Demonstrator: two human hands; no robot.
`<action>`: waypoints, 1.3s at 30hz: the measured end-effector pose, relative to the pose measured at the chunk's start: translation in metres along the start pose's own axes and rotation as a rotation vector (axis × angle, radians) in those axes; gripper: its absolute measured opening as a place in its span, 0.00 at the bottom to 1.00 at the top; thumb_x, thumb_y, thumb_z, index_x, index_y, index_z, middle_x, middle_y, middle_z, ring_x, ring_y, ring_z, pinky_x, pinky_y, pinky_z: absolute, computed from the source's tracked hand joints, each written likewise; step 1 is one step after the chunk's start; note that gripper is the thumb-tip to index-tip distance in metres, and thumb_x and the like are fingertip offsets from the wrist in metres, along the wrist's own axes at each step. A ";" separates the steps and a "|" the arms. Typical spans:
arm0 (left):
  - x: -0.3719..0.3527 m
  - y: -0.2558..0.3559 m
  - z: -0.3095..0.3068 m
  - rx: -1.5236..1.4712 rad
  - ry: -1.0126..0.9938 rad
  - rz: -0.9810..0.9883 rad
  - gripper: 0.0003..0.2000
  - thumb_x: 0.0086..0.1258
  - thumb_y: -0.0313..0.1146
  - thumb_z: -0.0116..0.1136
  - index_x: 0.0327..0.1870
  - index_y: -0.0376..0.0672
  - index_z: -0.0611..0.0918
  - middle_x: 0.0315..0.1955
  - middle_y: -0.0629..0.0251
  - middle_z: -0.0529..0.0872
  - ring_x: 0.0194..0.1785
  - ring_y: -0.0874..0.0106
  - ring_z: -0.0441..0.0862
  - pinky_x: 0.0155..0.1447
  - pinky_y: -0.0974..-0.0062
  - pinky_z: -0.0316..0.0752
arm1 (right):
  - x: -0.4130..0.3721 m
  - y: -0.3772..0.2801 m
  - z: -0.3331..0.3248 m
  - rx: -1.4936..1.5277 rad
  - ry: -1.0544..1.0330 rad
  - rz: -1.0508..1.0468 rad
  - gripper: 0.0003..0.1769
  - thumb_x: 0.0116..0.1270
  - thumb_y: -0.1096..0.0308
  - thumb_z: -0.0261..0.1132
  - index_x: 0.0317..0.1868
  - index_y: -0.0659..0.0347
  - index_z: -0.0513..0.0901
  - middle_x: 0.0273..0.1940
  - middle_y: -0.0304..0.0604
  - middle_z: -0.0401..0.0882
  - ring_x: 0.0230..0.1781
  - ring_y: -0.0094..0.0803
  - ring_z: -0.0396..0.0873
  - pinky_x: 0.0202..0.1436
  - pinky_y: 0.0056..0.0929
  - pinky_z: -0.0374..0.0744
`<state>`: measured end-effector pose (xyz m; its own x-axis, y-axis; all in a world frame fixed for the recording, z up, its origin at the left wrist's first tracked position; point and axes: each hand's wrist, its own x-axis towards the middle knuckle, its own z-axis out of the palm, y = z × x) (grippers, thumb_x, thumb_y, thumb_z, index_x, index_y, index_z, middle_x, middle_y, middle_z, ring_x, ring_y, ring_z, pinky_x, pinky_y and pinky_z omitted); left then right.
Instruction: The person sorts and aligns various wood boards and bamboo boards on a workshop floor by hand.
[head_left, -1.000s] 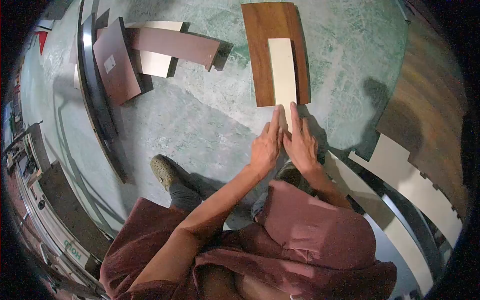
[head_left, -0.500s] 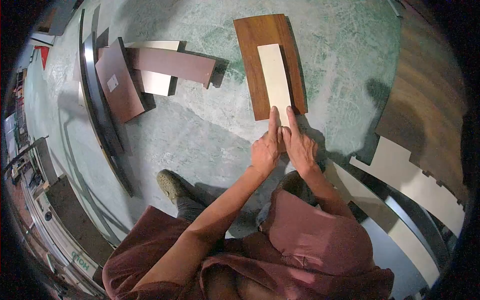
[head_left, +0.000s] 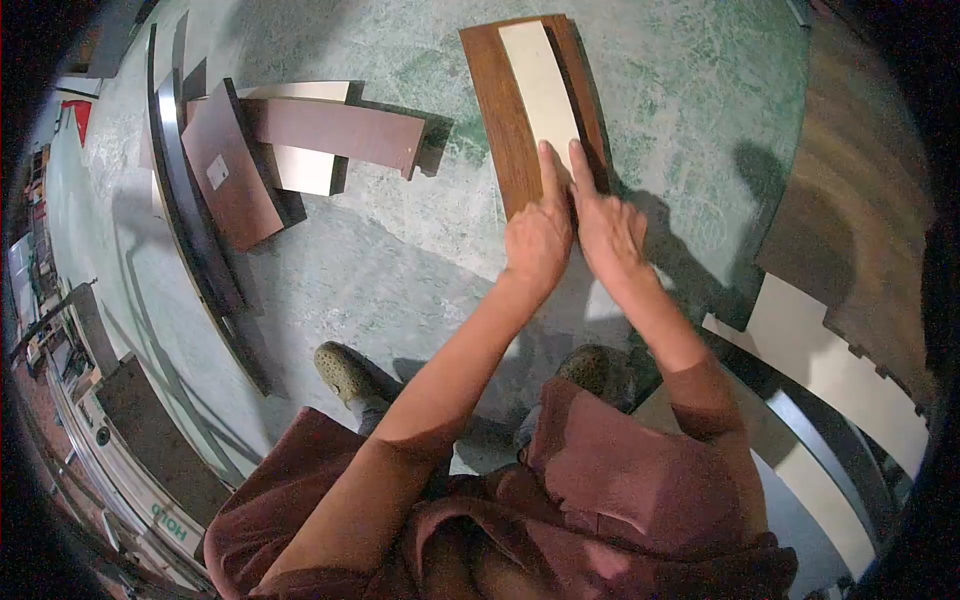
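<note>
A narrow cream board [head_left: 540,85] lies lengthwise on top of a wider brown wood-grain board [head_left: 495,125] on the floor. My left hand [head_left: 540,232] has its index finger stretched onto the near end of the cream board, its other fingers curled. Beside it, my right hand [head_left: 608,225] does the same, index finger extended at the cream board's near end. The thumbs and the lower edge of the brown board are partly hidden between and under the hands. Whether the curled fingers grip the near end cannot be made out.
At the left are a mauve board [head_left: 340,132], a reddish-brown board [head_left: 232,170] with a white label and a long dark metal strip [head_left: 195,190]. To the right lie a notched cream panel [head_left: 815,340] and a large brown sheet [head_left: 850,200]. My shoes stand below the hands.
Both hands have moved forward, away from my body. The cream board has slid up along the brown board, close to its far end.
</note>
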<state>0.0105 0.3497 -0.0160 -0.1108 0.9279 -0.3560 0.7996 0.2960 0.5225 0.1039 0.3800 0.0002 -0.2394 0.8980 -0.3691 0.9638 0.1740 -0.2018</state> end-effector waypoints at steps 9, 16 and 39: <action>0.071 0.007 -0.019 0.025 0.077 0.031 0.32 0.67 0.41 0.40 0.67 0.43 0.42 0.24 0.41 0.80 0.29 0.49 0.80 0.33 0.54 0.74 | 0.068 0.005 -0.015 -0.019 0.180 -0.081 0.26 0.67 0.59 0.47 0.64 0.50 0.57 0.23 0.55 0.78 0.24 0.48 0.80 0.27 0.45 0.77; 0.050 -0.002 -0.012 -0.024 0.008 0.052 0.33 0.66 0.41 0.42 0.67 0.43 0.42 0.24 0.41 0.80 0.29 0.50 0.80 0.32 0.55 0.74 | 0.042 0.006 -0.007 0.029 0.140 -0.040 0.27 0.67 0.58 0.48 0.65 0.48 0.53 0.20 0.54 0.78 0.23 0.48 0.79 0.26 0.45 0.76; 0.049 0.014 0.000 -0.099 -0.061 0.143 0.34 0.65 0.37 0.44 0.66 0.40 0.41 0.21 0.41 0.79 0.26 0.48 0.79 0.32 0.53 0.74 | 0.031 0.028 -0.016 -0.008 0.086 0.055 0.29 0.66 0.56 0.50 0.66 0.44 0.52 0.21 0.55 0.78 0.24 0.51 0.79 0.25 0.47 0.75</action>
<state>0.0162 0.3993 -0.0262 0.0380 0.9474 -0.3177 0.7420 0.1862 0.6440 0.1254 0.4188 -0.0021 -0.1752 0.9377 -0.2999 0.9762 0.1260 -0.1762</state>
